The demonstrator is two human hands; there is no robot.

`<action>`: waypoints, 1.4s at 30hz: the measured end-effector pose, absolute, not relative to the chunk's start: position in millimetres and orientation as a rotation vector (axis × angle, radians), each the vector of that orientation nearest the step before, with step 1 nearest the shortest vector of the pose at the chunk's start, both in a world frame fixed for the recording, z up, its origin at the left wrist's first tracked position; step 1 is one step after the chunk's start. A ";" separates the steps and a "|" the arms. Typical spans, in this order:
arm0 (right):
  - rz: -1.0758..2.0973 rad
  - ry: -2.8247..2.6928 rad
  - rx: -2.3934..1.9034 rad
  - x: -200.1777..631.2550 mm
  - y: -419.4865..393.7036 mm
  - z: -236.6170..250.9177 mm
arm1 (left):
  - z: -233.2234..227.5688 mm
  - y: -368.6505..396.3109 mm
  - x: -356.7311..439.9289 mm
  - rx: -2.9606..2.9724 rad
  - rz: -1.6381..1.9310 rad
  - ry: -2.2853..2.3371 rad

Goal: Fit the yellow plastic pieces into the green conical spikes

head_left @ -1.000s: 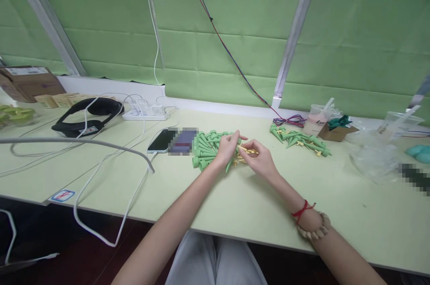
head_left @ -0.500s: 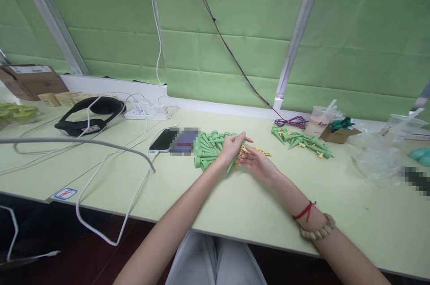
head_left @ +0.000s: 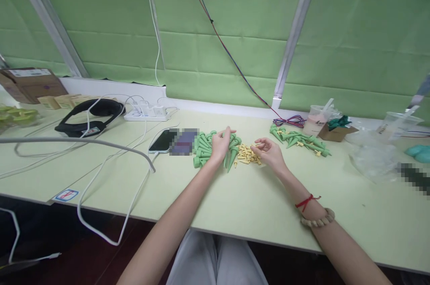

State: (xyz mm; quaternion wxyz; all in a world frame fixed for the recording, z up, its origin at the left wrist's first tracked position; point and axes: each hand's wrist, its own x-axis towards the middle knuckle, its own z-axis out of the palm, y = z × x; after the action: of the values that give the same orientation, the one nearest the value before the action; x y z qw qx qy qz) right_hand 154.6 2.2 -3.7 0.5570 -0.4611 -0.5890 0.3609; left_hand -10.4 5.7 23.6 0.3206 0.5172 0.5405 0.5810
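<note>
Green cones and yellow pins, sorted by hand on a pale green worktop.

The left hand is laid on a heap of smooth green plastic cones, fingers curled over them; a firm grasp cannot be told. The right hand, fingers loosely curled, is held just beside a small pile of yellow pins. A second heap of cones is seen farther right; exact counts cannot be told.

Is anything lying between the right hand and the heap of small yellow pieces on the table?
Nothing visible does. The right hand hovers at the right edge of the yellow pieces, fingers curled, with only bare table around. The left hand rests on the green cones beyond the heap, not between.
</note>
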 end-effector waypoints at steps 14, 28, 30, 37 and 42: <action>0.211 -1.696 -1.281 162.4 24.2 -27.8 | 8.0 17.8 -36.1 1.774 1.231 2.165; -0.011 -1.678 -2.096 224.8 56.9 -43.6 | -1.7 10.2 -10.5 2.425 1.582 1.746; 0.004 -1.748 -2.054 225.0 56.1 -41.5 | -3.0 7.4 -6.5 2.488 1.587 1.660; -0.070 -1.667 -2.041 231.7 49.6 -33.1 | -5.3 -0.2 2.4 2.668 1.534 1.416; -0.035 -1.670 -2.145 229.7 49.0 -38.2 | -5.9 -2.7 3.8 2.712 1.494 1.372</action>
State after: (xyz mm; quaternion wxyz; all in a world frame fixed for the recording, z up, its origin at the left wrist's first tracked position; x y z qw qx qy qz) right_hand 229.7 49.0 -38.2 0.2100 -0.7713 -0.6007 -0.0125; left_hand 3.8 -2.7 -5.9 -0.1222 0.7948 0.4021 0.4378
